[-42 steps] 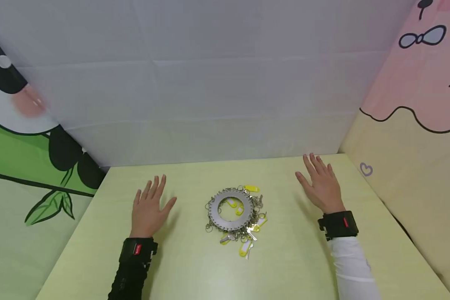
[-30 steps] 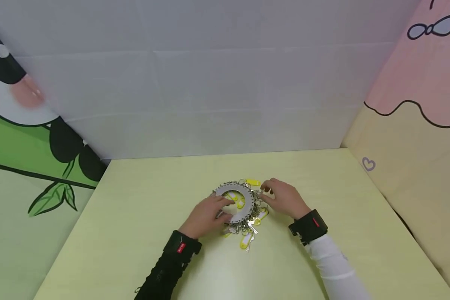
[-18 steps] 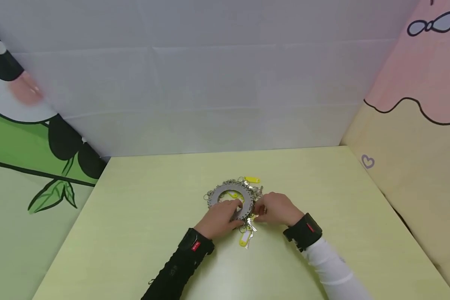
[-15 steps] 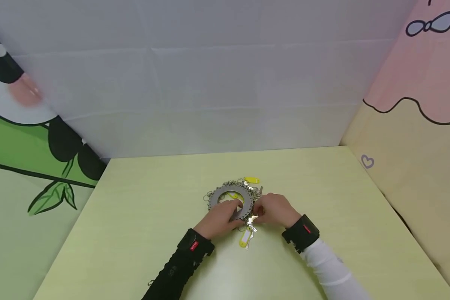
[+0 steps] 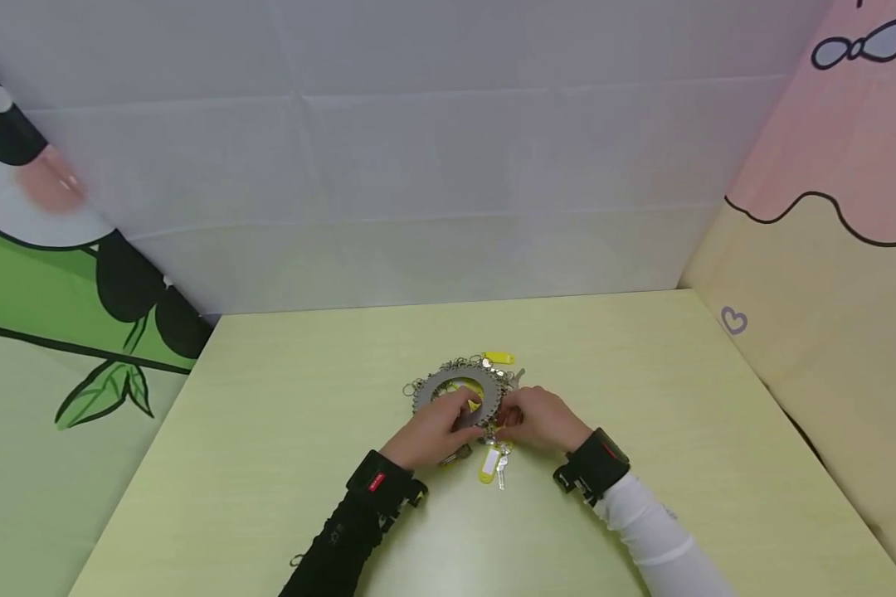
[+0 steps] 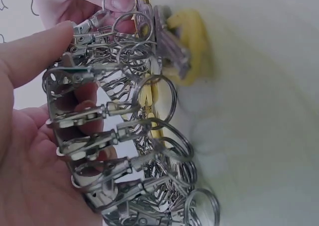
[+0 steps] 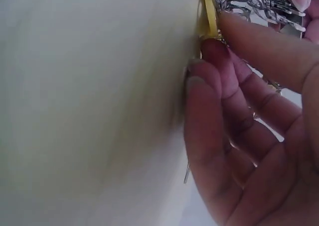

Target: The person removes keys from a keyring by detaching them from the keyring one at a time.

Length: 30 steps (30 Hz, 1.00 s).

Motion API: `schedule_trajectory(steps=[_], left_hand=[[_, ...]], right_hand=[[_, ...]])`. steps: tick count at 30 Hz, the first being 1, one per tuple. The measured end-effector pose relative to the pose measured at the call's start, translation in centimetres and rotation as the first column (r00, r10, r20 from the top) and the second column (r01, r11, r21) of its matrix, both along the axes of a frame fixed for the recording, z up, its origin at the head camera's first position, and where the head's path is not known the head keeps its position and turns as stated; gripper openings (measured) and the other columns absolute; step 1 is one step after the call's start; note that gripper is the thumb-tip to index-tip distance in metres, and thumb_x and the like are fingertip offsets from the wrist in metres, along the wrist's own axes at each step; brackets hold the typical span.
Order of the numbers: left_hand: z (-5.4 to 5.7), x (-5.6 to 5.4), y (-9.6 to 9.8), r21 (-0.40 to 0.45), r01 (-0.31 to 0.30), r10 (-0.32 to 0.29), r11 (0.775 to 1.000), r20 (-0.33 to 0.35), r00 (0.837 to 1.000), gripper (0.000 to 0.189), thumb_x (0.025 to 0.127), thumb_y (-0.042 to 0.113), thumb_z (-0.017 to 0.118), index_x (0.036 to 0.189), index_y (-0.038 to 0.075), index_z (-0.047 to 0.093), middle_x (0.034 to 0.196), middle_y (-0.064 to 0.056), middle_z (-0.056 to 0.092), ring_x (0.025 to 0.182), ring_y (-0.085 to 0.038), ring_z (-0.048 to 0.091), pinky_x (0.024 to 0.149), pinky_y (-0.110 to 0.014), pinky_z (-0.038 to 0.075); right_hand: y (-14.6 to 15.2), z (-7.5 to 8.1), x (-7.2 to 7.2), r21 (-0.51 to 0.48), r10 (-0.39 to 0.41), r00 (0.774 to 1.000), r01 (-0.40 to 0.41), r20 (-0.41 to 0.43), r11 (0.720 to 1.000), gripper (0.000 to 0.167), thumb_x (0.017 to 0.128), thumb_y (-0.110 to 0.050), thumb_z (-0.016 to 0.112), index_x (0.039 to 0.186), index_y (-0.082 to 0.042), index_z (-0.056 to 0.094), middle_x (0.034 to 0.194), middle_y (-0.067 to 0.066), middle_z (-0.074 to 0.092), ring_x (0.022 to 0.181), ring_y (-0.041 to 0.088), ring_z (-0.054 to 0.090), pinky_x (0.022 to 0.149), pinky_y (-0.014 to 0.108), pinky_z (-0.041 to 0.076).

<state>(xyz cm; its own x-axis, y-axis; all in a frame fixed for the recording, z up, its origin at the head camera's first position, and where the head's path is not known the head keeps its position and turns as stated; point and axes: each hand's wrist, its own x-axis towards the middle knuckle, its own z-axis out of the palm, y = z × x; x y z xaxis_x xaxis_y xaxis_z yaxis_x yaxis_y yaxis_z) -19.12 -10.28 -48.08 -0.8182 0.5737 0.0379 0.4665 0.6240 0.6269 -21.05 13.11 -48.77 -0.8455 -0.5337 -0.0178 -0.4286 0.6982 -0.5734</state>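
A flat grey metal ring [image 5: 490,398], edged with clasps and key rings, lies in the middle of the table. My left hand [image 5: 435,429] grips its front part, thumb on the outer edge and fingers through the centre hole. The left wrist view shows metal clasps [image 6: 89,141] beside that hand, with key rings [image 6: 172,106] hanging from them. At the ring's right side my right hand [image 5: 543,419] curls its fingers, thumb and fingertips pinching at a key ring beside a yellow tag [image 7: 210,12]; the contact is partly hidden. In front hang a yellow key tag [image 5: 489,464] and a silver key [image 5: 502,471].
Another yellow tag [image 5: 499,358] lies at the ring's far side. The pale yellow table [image 5: 306,373] meets a grey cloth wall [image 5: 418,166] at the back. Printed cloth panels stand left and right [image 5: 799,332].
Both hands came in from either side, open at first, and took hold of the ring and its right side. Lately the front tag and key shifted slightly, and items under the left hand came into view.
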Motion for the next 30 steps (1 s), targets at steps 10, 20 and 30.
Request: schedule_trajectory(steps=[10,20,30], left_hand=[[0.2,0.0,-0.1,0.058,0.003,-0.003,0.998,-0.008,1.0,0.041,0.103,0.029,0.067,0.135,0.007,0.056,0.098,0.003,0.06,0.082,-0.01,0.055,0.074,-0.027,0.049],[0.2,-0.3,-0.4,0.039,-0.043,0.043,0.998,-0.007,0.999,0.044,0.102,0.029,0.068,0.139,0.008,0.055,0.094,0.004,0.06,0.078,-0.01,0.054,0.074,-0.027,0.048],[-0.2,0.0,-0.3,-0.075,-0.015,0.006,0.997,-0.119,0.993,0.06,0.1,0.019,0.068,0.155,0.03,0.049,0.125,-0.007,0.054,0.058,-0.005,0.04,0.059,-0.023,0.039]], right_hand=[[-0.4,0.3,0.3,-0.03,-0.015,0.997,0.017,0.076,0.999,0.027,0.075,-0.021,0.094,0.089,-0.017,0.071,0.072,-0.009,0.066,0.064,0.005,0.057,0.062,0.025,0.047],[5.0,1.7,-1.6,-0.205,0.169,0.953,-0.118,0.253,0.972,0.005,0.097,-0.009,0.072,0.099,-0.006,0.075,0.072,0.004,0.062,0.058,0.015,0.06,0.057,0.026,0.051],[6.7,3.0,-2.0,-0.26,0.211,0.93,-0.133,0.301,0.956,0.017,0.106,-0.011,0.06,0.119,-0.008,0.071,0.107,0.008,0.065,0.082,0.027,0.066,0.07,0.04,0.062]])
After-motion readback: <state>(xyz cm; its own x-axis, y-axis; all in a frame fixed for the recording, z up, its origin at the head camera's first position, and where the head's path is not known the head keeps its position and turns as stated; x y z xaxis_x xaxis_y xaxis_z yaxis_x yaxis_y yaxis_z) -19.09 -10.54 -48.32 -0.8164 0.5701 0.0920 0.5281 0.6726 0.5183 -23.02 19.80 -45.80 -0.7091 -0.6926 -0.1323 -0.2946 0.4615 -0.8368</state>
